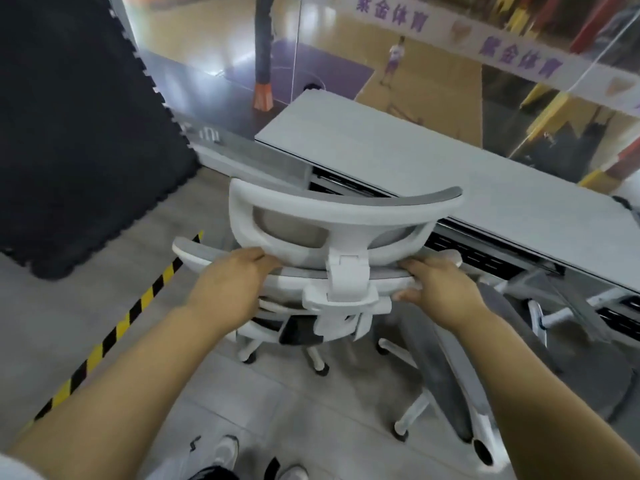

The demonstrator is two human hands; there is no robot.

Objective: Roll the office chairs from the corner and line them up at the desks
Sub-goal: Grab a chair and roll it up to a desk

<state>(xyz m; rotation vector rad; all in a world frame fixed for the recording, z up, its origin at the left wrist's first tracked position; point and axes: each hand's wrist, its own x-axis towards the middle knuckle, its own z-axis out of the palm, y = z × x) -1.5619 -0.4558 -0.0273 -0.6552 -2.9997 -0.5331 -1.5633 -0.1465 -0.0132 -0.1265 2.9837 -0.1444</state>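
Two hands on the chair back, desk ahead.
My left hand (pixel 228 282) curls over the top edge of the office chair (pixel 346 209), left of centre; my right hand (pixel 440 289) grips the same edge right of centre, hands apart, arms stretched forward. The chair stands at the near side of the desk (pixel 398 157), facing it. I judge it light, free-rolling, apt to swivel; the stiff frame is where to hold.

Both arms stretched forward, left grip (pixel 228 282) and right grip (pixel 440 282) curled over the chair back (pixel 298 277)
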